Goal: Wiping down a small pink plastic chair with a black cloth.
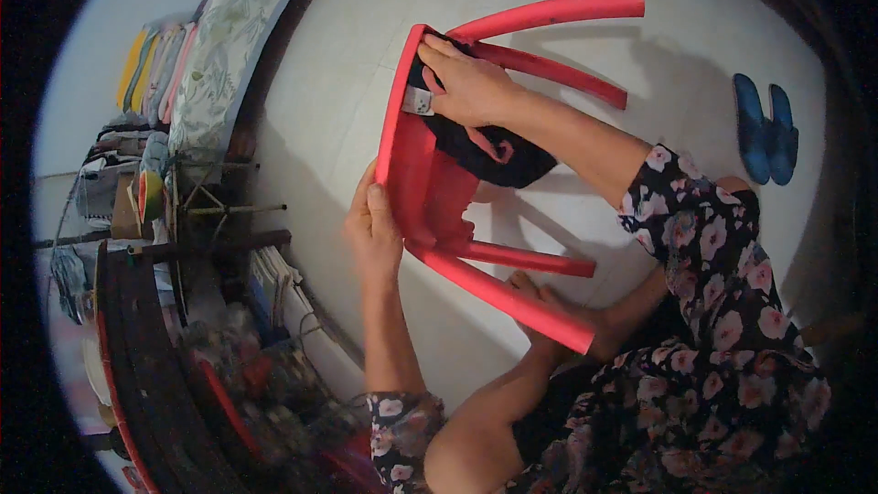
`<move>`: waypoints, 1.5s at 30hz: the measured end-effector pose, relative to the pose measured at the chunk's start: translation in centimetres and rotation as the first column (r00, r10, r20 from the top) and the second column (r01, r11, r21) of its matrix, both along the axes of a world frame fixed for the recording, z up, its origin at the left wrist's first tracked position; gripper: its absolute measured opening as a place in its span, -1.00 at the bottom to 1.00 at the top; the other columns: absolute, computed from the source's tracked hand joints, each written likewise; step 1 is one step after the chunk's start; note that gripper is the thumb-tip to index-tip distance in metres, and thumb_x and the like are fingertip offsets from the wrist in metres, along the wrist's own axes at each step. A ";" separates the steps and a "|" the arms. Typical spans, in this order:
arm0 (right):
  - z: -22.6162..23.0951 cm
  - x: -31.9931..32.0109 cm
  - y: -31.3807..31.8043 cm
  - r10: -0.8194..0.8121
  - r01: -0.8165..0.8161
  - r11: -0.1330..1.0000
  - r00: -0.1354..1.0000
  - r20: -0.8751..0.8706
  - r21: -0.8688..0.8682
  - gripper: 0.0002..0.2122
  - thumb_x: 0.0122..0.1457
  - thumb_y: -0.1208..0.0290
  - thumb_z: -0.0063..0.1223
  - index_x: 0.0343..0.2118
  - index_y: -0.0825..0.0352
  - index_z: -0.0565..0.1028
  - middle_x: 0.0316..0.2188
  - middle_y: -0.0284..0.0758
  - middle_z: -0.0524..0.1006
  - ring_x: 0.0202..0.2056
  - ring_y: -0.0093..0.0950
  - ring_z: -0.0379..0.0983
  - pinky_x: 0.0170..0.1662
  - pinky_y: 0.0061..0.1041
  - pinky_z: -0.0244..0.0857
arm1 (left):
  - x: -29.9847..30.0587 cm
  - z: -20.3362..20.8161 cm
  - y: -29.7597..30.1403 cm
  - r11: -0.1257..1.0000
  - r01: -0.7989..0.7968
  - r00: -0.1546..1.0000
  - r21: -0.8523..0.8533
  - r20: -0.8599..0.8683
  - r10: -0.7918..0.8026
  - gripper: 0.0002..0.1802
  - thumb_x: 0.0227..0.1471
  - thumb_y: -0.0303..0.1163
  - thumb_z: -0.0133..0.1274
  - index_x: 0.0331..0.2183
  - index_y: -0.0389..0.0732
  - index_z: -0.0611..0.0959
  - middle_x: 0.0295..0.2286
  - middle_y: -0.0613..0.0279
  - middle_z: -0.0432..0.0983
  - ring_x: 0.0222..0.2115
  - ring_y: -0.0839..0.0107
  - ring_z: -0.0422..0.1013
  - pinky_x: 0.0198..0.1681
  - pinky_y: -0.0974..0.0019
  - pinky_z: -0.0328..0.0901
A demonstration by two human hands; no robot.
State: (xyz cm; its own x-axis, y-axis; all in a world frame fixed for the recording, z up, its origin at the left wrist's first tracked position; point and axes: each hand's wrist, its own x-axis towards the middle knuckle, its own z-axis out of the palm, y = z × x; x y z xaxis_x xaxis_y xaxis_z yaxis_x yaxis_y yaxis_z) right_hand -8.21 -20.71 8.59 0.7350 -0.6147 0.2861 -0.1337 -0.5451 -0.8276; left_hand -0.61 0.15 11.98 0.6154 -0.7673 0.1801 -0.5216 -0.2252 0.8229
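Observation:
A red plastic stool (402,165) is tipped over in front of me, its legs pointing to the right and its hollow underside facing that way. My left hand (373,221) grips the seat's edge at the near left, thumb on the rim and the other fingers mostly hidden behind it. A dark cloth (508,157) with some pink parts and a white label is bunched under my right hand (476,87). That hand presses the cloth against the underside of the seat near its far corner. Part of the cloth hangs loose below my wrist.
My bare leg and foot (526,297) are just beyond the nearest stool leg. A pair of blue slippers (766,133) lies on the pale floor (338,64) to the right. Along the left stand folded clothes (157,73), a dark rack (215,242) and clutter.

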 end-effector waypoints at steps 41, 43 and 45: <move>1.3 -1.0 6.6 0.167 -0.205 0.336 0.973 0.156 0.919 -0.75 -0.07 0.30 0.15 -0.43 0.39 0.44 -0.69 -0.35 0.43 -0.75 -0.54 0.33 -0.71 -0.47 0.13 | 0.1 -0.8 0.2 0.990 -0.020 0.906 -0.143 -0.422 -0.043 0.01 0.06 0.37 -0.64 0.08 -0.37 0.32 -0.01 0.03 0.34 0.04 0.28 0.25 0.14 0.27 0.06; 0.2 -1.5 9.2 0.214 -0.270 0.323 0.955 0.208 0.907 -0.77 -0.08 0.34 0.15 -0.42 0.37 0.43 -0.74 -0.38 0.38 -0.79 -0.57 0.26 -0.74 -0.50 0.10 | 0.2 -1.7 0.0 0.983 -0.006 0.854 -0.186 -0.513 -0.092 0.02 0.04 0.39 -0.63 0.09 -0.35 0.31 0.01 0.04 0.32 0.05 0.29 0.23 0.16 0.27 0.03; 0.0 -0.2 10.6 0.162 -0.367 0.202 0.927 0.338 0.908 -0.80 -0.08 0.36 0.14 -0.44 0.35 0.44 -0.75 -0.39 0.37 -0.83 -0.58 0.24 -0.76 -0.50 0.07 | 0.1 -1.3 0.5 0.974 -0.019 0.806 -0.224 -0.581 -0.117 0.04 0.02 0.42 -0.63 0.10 -0.34 0.30 0.02 0.06 0.31 0.07 0.30 0.20 0.17 0.26 0.00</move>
State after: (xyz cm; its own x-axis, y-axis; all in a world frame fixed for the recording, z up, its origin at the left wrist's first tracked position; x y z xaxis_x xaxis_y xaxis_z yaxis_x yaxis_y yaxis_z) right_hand -8.43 -10.13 8.58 0.9293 -0.2816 -0.2388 0.0109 0.6673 -0.7447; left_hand -0.46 0.68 10.73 0.6174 -0.7854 -0.0448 0.0713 -0.0008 0.9975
